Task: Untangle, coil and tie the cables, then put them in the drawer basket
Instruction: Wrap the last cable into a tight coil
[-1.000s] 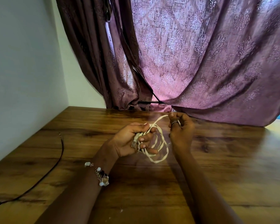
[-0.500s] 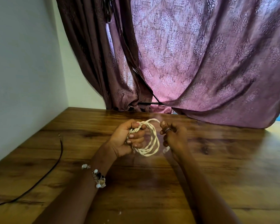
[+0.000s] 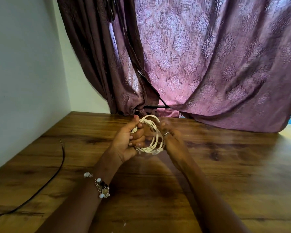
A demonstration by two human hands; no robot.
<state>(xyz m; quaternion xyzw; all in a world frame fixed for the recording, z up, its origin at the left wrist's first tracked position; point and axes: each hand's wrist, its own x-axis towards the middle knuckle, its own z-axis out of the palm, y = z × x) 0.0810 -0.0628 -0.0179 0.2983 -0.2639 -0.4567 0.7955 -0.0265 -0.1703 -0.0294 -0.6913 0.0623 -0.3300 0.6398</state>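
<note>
A cream-white cable (image 3: 154, 132) is wound into a small coil of several loops, held above the wooden table. My left hand (image 3: 129, 140) grips the coil's left side, thumb up and fingers curled through the loops. My right hand (image 3: 170, 138), wearing a ring, is against the coil's right side with its fingers on the strands; motion blur hides the exact grip. A pale connector end shows at the coil's bottom. A thin black cable (image 3: 57, 172) lies loose on the table at the left.
The wooden table (image 3: 225, 174) meets a white wall (image 3: 23, 81) on the left. Purple patterned curtains (image 3: 208, 64) hang behind and drape onto the table's far edge. No basket or drawer is in view.
The loose white loops have been drawn tighter into a compact coil. My right hand came down from the top of the loop to the coil's right side.
</note>
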